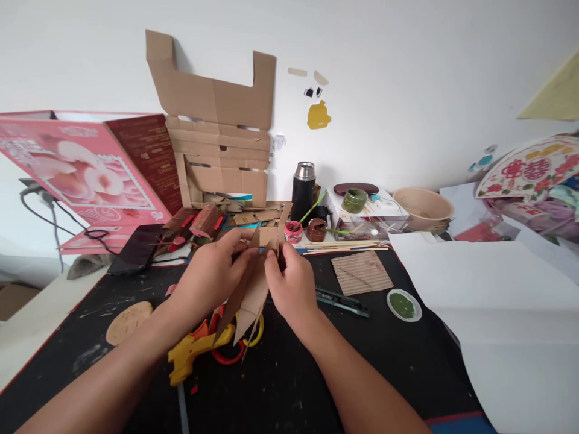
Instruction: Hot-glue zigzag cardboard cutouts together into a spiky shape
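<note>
Both hands meet over the middle of the black mat, gripping pointed brown cardboard pieces (251,295). My left hand (217,265) pinches one pointed strip on the left side. Closed on the cardboard's right edge is my right hand (294,277); its fingertips are partly hidden behind the cardboard. The pieces hang with their sharp ends down. Beneath them lie a yellow hot glue gun (192,352) and scissors (228,360) with red and yellow handles. A dark utility knife (344,302) rests just right of my right hand.
A corrugated cardboard square (362,272) and a green paint lid (404,305) lie on the right. Paint jars (317,229) and a black thermos (303,191) stand behind. An unfolded cardboard box (221,114) leans on the wall, beside a pink box (81,169). White paper (502,289) covers the right side.
</note>
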`<state>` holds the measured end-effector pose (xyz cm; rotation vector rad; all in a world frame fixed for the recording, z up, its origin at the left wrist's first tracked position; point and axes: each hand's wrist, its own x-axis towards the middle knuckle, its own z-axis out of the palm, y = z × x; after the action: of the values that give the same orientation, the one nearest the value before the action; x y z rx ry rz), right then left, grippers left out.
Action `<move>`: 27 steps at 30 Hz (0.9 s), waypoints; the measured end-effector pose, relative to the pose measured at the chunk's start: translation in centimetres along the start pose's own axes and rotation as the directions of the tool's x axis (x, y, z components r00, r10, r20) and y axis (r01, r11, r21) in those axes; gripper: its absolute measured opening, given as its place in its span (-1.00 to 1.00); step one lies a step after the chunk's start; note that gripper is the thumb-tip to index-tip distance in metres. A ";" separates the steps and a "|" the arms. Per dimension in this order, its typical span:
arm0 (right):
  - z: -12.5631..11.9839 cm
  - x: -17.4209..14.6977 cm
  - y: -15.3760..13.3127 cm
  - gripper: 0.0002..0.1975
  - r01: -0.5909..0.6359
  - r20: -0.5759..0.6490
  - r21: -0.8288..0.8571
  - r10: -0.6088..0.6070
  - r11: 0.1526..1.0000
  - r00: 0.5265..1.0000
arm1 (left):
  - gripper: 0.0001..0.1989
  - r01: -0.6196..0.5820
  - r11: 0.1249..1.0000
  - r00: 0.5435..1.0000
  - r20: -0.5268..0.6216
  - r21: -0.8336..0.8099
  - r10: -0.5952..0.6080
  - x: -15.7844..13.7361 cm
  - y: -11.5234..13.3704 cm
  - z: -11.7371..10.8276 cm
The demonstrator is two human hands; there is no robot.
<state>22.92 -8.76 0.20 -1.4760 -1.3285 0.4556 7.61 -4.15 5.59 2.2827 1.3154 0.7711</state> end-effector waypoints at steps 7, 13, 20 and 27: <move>0.1 0.0 0.3 -0.77 0.005 -0.006 -0.073 -0.006 0.997 1.000 | -0.71 -0.029 0.983 1.000 0.006 0.179 0.028 -0.2 0.1 0.7; 0.1 0.0 0.2 -0.76 0.002 0.007 -0.090 -0.002 0.996 1.000 | -0.68 -0.080 0.985 0.997 0.004 0.152 0.080 -0.2 -0.2 0.9; 0.0 0.0 0.0 -0.79 0.018 0.019 -0.139 -0.016 0.990 1.000 | -0.67 -0.075 0.988 0.996 -0.043 0.137 0.082 -0.2 -0.4 1.0; -0.3 0.0 -0.5 -0.78 0.047 0.001 -0.134 -0.047 0.990 0.999 | -0.72 0.069 0.979 0.997 -0.025 -0.194 -0.075 0.0 -0.3 0.5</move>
<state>22.98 -8.97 0.73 -1.5508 -1.4116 0.3398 7.69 -4.07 5.04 2.0678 1.2706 0.8744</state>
